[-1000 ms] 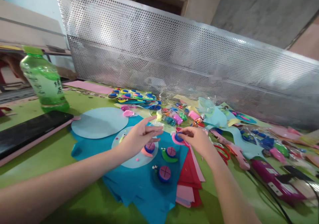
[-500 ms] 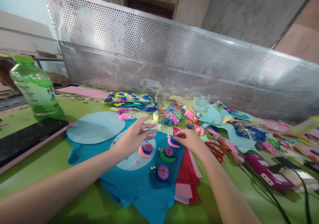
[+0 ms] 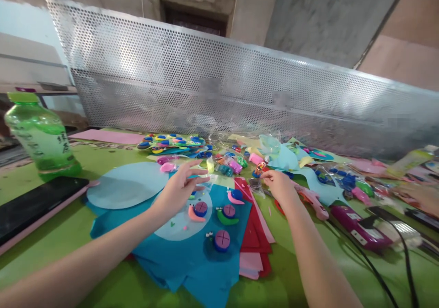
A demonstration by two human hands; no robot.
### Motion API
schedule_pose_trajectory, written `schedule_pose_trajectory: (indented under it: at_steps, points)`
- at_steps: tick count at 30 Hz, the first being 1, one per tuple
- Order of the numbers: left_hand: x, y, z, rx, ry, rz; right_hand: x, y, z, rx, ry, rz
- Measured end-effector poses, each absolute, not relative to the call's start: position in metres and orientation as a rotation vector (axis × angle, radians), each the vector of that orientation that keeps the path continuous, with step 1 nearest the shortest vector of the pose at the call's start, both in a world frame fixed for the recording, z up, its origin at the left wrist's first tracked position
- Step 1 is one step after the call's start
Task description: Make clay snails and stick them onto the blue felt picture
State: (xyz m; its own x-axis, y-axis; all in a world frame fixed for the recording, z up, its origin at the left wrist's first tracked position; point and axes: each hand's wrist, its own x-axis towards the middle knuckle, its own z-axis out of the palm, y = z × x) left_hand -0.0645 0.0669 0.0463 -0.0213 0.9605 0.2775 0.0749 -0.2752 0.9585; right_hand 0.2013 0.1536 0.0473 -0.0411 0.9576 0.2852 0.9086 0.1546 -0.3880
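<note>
My left hand hovers over a pale blue paper disc, fingers spread and holding nothing. My right hand is at the edge of the clay packets, thumb and fingertips pinched together beside a small colourful figure and a clear wrapper with something dark inside; whether they grip anything is unclear. On the blue sheet lie clay snails: a pink one with a plain blue shell, a green one, and a dark blue one. An orange snail rests on the disc.
At left are a green bottle, a phone and another pale disc. Red papers stick out beneath the blue sheet. A pink glue gun, purple device and cables lie right. A perforated metal panel stands behind.
My right hand has left the pink snail with the blue shell and moved right and away to the wrappers. The left hand stays over the disc. The view has tilted up slightly.
</note>
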Motion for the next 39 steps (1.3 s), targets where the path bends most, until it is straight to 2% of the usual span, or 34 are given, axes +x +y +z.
schedule_pose_trajectory:
  at_steps: [5,11,16,25,39]
  points:
    - [-0.067,0.067,0.045,1.645,1.2,1.408,0.211,0.155,0.051,-1.762,-2.008,0.069]
    - [-0.065,0.065,0.042,1.966,1.364,1.313,0.167,0.148,0.044,-1.329,-2.468,0.067]
    - [-0.064,0.063,0.039,2.028,1.416,1.243,0.147,0.146,0.033,-1.177,-2.691,0.003]
    - [-0.063,0.058,0.044,2.046,1.407,1.205,0.156,0.157,0.027,-1.214,-2.673,-0.089]
    - [-0.066,0.059,0.049,1.989,1.405,1.254,0.158,0.177,0.02,-0.906,-2.746,-0.177]
